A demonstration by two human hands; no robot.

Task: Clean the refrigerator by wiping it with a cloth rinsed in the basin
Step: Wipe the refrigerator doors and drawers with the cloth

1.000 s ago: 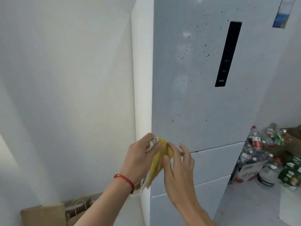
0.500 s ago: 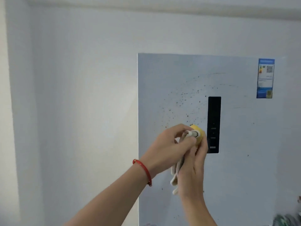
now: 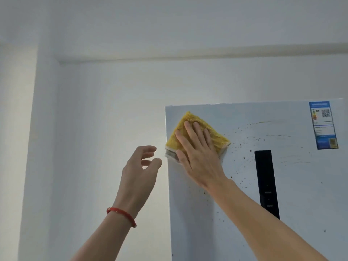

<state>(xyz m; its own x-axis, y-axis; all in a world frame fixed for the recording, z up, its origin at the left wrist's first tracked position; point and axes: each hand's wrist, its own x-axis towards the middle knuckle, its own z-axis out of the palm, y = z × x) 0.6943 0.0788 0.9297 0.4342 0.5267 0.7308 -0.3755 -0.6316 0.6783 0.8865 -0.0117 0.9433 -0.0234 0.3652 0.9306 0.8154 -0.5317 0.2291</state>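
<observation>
Right hand (image 3: 199,157) flat on the cloth (image 3: 216,137), palm and fingers spread, pressing it against the fridge door (image 3: 301,185). No pinch, no closed grip: the hand is fully open and pins the cloth by pressure only.

Cloth is yellow on the outer face, with a whitish-grey layer showing at its lower left edge. It sits in the upper left corner of the door, just below the top edge, its left corner reaching the door's left edge. Folded into a rough diamond shape.

Left hand (image 3: 140,172) is off the fridge, in the air just left of the door edge, in front of the white wall (image 3: 94,129). Fingers loosely curled, half open, holding nothing. Its fingertips are near the cloth's lower left corner but apart from it. Red bracelet (image 3: 122,215) on the left wrist.

Door surface: brown specks (image 3: 243,157) scattered right of the cloth and below it, in arcs running toward the label (image 3: 323,125) in the upper right corner. Faint curved smear lines near the label too. Black vertical panel (image 3: 266,183) sits mid-door, right of the right forearm.

Basin is out of view.
</observation>
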